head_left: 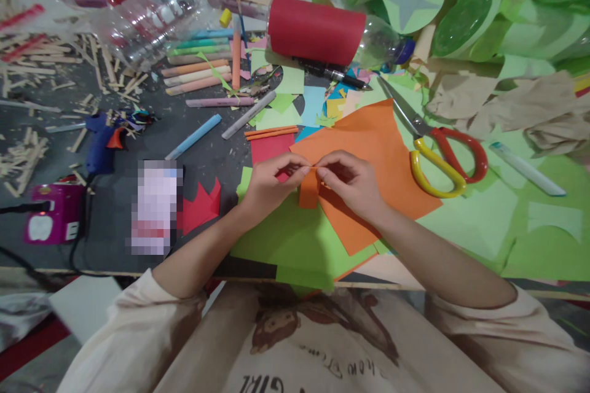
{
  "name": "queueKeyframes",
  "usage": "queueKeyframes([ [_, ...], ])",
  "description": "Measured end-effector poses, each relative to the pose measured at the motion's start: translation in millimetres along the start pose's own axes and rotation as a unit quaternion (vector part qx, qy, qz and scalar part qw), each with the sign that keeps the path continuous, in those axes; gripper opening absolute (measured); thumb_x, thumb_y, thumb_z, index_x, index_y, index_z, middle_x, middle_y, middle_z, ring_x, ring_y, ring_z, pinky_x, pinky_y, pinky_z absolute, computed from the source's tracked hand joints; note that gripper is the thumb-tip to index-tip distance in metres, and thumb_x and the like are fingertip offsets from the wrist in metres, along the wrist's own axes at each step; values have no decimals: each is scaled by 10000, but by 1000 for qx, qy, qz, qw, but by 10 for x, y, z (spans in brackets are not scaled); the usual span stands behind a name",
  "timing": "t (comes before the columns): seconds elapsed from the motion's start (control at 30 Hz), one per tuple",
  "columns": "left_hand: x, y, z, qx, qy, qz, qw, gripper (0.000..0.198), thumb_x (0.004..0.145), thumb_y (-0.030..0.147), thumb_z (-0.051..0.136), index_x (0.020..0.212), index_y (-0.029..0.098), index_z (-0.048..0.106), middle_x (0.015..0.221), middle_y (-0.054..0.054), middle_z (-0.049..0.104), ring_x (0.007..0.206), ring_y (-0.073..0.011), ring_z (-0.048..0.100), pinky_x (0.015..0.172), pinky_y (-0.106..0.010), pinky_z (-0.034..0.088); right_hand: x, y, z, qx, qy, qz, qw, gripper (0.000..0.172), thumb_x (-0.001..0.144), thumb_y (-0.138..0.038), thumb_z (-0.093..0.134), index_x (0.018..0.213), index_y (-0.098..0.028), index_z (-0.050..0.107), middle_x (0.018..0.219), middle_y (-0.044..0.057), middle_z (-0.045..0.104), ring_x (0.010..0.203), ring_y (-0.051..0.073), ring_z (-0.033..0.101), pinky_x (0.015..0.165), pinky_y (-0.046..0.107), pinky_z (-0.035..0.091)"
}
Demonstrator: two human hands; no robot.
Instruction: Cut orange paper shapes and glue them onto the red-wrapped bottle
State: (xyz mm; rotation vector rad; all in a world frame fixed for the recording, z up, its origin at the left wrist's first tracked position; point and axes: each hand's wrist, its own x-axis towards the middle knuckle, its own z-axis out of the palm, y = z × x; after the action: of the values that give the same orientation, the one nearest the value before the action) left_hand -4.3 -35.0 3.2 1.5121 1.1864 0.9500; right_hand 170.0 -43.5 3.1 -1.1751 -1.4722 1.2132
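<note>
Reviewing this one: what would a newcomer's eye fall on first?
Probably the left hand and right hand at the centre, pinching a small orange strip by a large orange sheet. Next, the red-wrapped bottle lying beyond them, and the red-and-yellow-handled scissors across the sheet's right edge.

This is a craft workspace, though whether it belongs to a home, a classroom or a shop cannot be told. Its dark bench [108, 215] is crowded with scissors [417, 126], orange paper [369, 135], green paper [271, 242], scraps [336, 108], markers [198, 70], little wooden sticks [28, 163] and a blue glue gun [99, 144]. Plastic bottles [179, 9] lie along the back, one wrapped in red paper [316, 31].
</note>
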Motion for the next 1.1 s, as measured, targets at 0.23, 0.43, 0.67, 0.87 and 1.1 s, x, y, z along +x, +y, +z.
queueKeyframes([
  [0.23, -30, -1, -4, 85, -15, 90, 992, 129, 863, 218, 592, 756, 191, 658, 717, -3, 719, 636, -92, 643, 627, -177, 499, -15, 30, 26, -29, 2, -16, 999, 90, 803, -260, 617, 728, -217, 591, 640, -19, 601, 543, 102, 538, 519, 232, 438],
  [0.43, -41, 4, -6, 105, -21, 127, 986, 130, 870, 206, 569, 751, 183, 617, 686, 6, 677, 613, -82, 607, 606, -169, 470, -24, 7, 19, -65, -8, -25, 998, 137, 832, -290, 611, 717, -221, 583, 645, -6, 618, 569, 116, 555, 554, 250, 449],
  [0.67, -23, 51, -14, 60, -22, 31, 997, 119, 838, 227, 560, 726, 195, 584, 659, 32, 630, 597, -77, 571, 605, -174, 470, -8, -3, -12, -5, -21, 20, 1000, 152, 843, -305, 614, 730, -215, 564, 644, -27, 571, 563, 101, 518, 565, 244, 438],
  [0.87, 36, 28, -21, 39, 4, -3, 999, 121, 782, 256, 635, 675, 199, 638, 623, 32, 562, 542, -81, 482, 521, -204, 404, 14, 7, -26, 27, -21, 56, 998, 322, 850, -501, 659, 736, -219, 554, 641, -32, 550, 569, 104, 509, 559, 251, 430],
  [1.1, 26, 54, -46, -53, 37, -78, 995, 264, 798, 439, 715, 749, 190, 642, 469, 74, 507, 398, -65, 454, 426, -198, 376, -28, 32, 8, 111, 4, 63, 992, 376, 839, -595, 664, 840, -223, 607, 628, -47, 578, 548, 95, 545, 548, 241, 473],
])
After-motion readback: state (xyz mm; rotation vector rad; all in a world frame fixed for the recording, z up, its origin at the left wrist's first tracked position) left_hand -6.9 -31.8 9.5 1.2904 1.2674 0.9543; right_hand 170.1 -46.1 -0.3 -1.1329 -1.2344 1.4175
